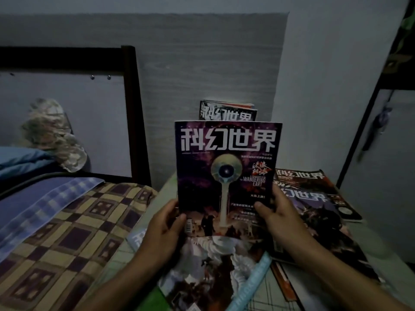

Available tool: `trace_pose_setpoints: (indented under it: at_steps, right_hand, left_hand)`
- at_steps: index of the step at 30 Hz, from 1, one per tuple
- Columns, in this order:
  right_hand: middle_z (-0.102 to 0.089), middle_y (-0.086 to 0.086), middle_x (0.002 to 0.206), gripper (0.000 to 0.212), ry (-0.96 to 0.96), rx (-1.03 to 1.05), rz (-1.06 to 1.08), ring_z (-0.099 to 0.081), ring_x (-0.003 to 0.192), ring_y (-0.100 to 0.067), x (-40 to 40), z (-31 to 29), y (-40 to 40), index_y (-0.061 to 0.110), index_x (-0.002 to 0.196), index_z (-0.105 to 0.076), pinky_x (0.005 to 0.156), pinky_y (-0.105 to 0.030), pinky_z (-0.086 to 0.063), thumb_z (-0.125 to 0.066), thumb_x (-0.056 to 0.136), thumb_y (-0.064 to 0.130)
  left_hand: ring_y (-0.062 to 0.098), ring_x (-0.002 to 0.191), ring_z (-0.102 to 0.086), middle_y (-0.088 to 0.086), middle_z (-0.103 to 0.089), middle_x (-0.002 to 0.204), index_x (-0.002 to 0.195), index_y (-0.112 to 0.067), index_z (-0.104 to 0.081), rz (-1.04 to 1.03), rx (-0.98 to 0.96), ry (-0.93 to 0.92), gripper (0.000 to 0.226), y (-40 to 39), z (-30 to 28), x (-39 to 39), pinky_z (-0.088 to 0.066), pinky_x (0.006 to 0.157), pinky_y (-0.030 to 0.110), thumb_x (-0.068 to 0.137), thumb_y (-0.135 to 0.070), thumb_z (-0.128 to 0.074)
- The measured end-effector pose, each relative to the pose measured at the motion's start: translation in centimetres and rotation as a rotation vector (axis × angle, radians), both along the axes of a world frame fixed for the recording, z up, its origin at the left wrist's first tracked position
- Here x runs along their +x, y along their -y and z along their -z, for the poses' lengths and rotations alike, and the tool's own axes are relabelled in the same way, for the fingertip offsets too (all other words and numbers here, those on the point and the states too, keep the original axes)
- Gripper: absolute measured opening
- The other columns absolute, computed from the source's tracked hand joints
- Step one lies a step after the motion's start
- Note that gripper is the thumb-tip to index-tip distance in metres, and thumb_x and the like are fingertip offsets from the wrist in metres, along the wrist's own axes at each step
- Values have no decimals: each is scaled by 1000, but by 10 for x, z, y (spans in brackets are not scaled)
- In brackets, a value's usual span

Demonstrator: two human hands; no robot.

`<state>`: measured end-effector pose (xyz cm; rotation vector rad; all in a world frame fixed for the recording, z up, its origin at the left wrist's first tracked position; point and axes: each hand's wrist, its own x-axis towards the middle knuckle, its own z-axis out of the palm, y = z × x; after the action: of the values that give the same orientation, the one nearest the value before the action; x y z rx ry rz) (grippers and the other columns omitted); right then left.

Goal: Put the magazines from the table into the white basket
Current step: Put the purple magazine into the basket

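Observation:
A purple magazine with large white characters and an eye-like orb on its cover stands upright in mid-air over the table. My left hand grips its lower left edge and my right hand grips its lower right edge. Behind it, against the wall, several magazines stand upright; whatever holds them is hidden by the held magazine. More magazines lie flat on the table: a dark pile at the right and a pale-covered one under my wrists.
A bed with a checked quilt and blue blanket adjoins the table's left side, behind a dark headboard post. A light blue book lies near the front. A dark cabinet frame stands at the right.

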<state>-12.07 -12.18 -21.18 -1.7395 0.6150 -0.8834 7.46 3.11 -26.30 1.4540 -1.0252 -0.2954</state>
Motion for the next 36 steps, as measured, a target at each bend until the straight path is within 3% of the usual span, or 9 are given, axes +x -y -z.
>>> trace_pose_setpoints:
  at_steps: [3, 6, 11, 14, 17, 21, 26, 30, 36]
  right_hand:
    - [-73, 17, 104, 44, -4, -39, 33, -67, 102, -3, 8, -14, 15, 48, 105, -59, 84, -31, -57, -59, 94, 5]
    - [-69, 15, 110, 38, 75, -191, 122, -65, 102, -2, 24, -53, 42, 31, 117, -63, 77, -24, -58, -67, 89, 6]
    - [-70, 13, 107, 29, 183, -313, 189, -67, 95, 0, 67, -109, 93, 28, 115, -64, 73, -21, -58, -64, 92, 11]
    - [-71, 12, 101, 27, 175, -292, 236, -67, 86, -2, 96, -104, 127, 25, 118, -65, 62, -16, -53, -57, 96, 11]
    - [-73, 0, 110, 28, 106, -256, 305, -68, 96, -19, 119, -77, 159, 21, 122, -65, 79, -38, -59, -58, 96, 14]
    - [-73, -4, 111, 31, 33, -202, 352, -68, 98, -25, 137, -40, 189, 18, 124, -67, 87, -50, -57, -63, 93, 15]
    - [-75, -3, 103, 26, -102, -267, 478, -70, 90, -20, 143, -10, 205, 17, 115, -71, 84, -39, -58, -68, 90, 19]
    - [-62, 13, 85, 36, -96, -248, 504, -63, 79, -11, 139, -13, 202, 23, 108, -58, 73, -34, -55, -79, 79, 20]
    - [-57, 3, 108, 38, -168, -195, 353, -60, 103, -20, 119, -20, 177, 21, 112, -50, 84, -35, -52, -74, 83, 13]
  left_hand:
    - [-20, 102, -56, -40, -65, 105, 110, -60, -58, -86, -38, 77, 52, 14, -17, 6, -49, 84, 8, 99, -10, -53]
    - [-30, 90, -52, -34, -65, 95, 113, -43, -58, -138, -104, 82, 38, 44, -52, 27, -41, 71, -4, 97, -9, -56]
    - [-18, 77, -61, -17, -63, 92, 113, -27, -61, -288, -255, 102, 27, 122, -122, 76, -48, 61, 4, 95, -8, -60]
    - [14, 89, -68, -2, -67, 96, 119, -19, -63, -342, -188, 93, 27, 169, -122, 99, -59, 75, 32, 95, -10, -60]
    - [21, 91, -67, -1, -67, 98, 115, -19, -66, -406, -92, 153, 24, 207, -101, 121, -59, 81, 42, 93, -10, -61]
    - [20, 91, -67, 1, -71, 102, 110, -22, -67, -410, 50, 177, 21, 236, -74, 146, -58, 83, 43, 91, -13, -63]
    - [21, 92, -65, -2, -72, 101, 106, -29, -70, -489, 232, 366, 18, 247, -48, 148, -49, 74, 32, 90, -23, -65]
    - [20, 88, -62, -6, -63, 87, 95, -27, -63, -525, 251, 280, 17, 250, -50, 141, -41, 65, 26, 89, -12, -60]
    - [19, 130, -48, 1, -51, 144, 141, -23, -46, -187, 184, 5, 62, 224, -63, 129, -44, 107, 42, 85, -14, -72]
